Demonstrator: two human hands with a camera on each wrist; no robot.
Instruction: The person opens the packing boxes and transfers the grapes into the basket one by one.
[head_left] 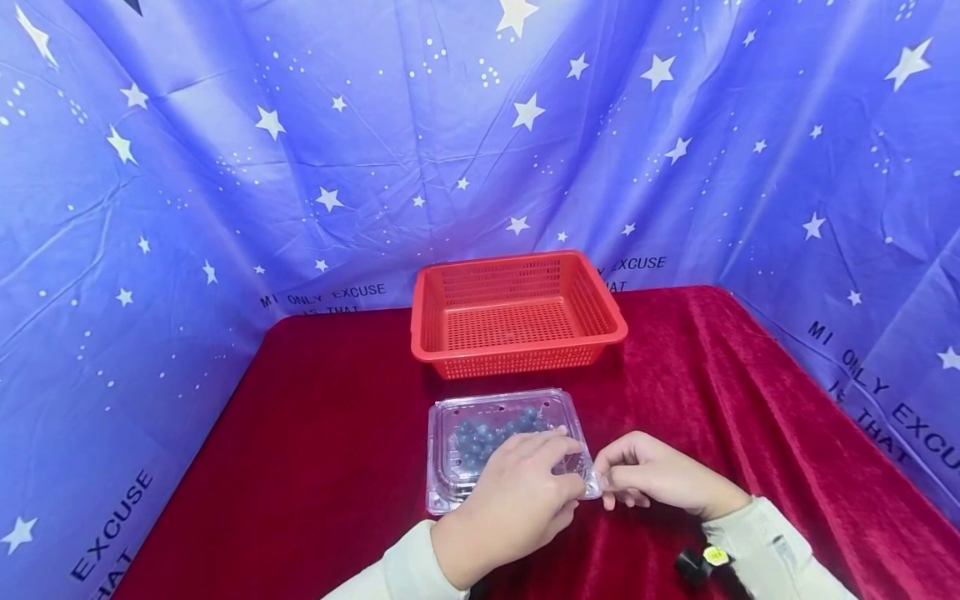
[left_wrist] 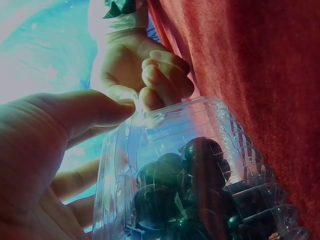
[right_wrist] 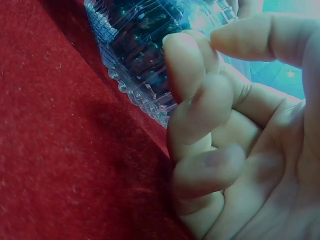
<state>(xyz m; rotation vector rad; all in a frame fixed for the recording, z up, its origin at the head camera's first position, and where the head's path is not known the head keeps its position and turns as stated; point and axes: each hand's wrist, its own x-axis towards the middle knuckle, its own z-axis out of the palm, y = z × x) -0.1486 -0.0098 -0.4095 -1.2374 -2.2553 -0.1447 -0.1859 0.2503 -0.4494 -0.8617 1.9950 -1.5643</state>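
A clear plastic clamshell box [head_left: 442, 454] with dark blueberries [head_left: 480, 437] inside lies on the red cloth. My left hand [head_left: 517, 492] reaches over its near right part and grips it; in the left wrist view the thumb [left_wrist: 100, 111] presses the rim by the corner, with other fingers behind the wall. At that same corner my right hand [head_left: 660, 475] pinches the edge between thumb and index finger, the remaining fingers curled in. The right wrist view shows these curled fingers [right_wrist: 200, 110] beside the box's ridged side [right_wrist: 130, 90].
Behind the box stands a red perforated plastic basket [head_left: 517, 358]. Both sit on a table covered with dark red velvet cloth [head_left: 322, 442]. A blue star-printed curtain [head_left: 450, 125] encloses the back and sides. A black device with a yellow label [head_left: 716, 556] is at the right sleeve.
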